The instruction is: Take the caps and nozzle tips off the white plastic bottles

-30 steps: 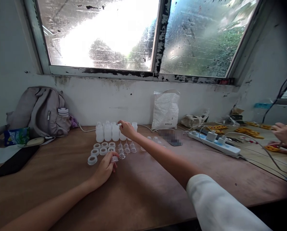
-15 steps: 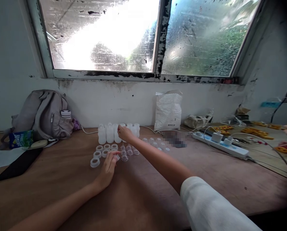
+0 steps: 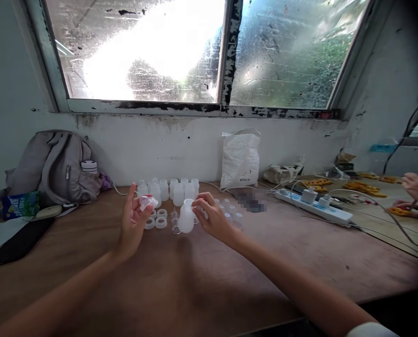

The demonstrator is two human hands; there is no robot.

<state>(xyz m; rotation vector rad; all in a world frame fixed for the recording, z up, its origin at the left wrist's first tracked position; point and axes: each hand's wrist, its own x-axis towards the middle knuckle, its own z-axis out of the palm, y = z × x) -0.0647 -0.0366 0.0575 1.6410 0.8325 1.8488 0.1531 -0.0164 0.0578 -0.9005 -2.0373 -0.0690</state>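
Observation:
My right hand (image 3: 214, 219) grips a frosted white plastic bottle (image 3: 186, 220) near its open mouth, just above the table. A clear, ridged plastic bottle collar (image 3: 147, 201) sits between the thumb and fingers of my left hand (image 3: 132, 227), whose index finger points up; its exact shape is hard to make out. More frosted bottles (image 3: 178, 194) stand in rows behind my hands. White rings (image 3: 161, 222) lie near my left hand. Clear nipple-shaped pieces (image 3: 176, 229) rest beside the held bottle. Small translucent caps (image 3: 232, 208) are spread out beyond my right wrist.
A grey backpack (image 3: 54, 168) leans against the wall at left, with a black flat case (image 3: 19, 243) in front. A white plastic bag (image 3: 240, 159) stands at the wall. A power strip (image 3: 314, 208) with cables lies at right, near another person's hands (image 3: 417, 192).
My right hand has come back from the bottle rows toward me with a bottle. My left hand has risen from the table and moved left, holding the clear collar. The view has shifted slightly.

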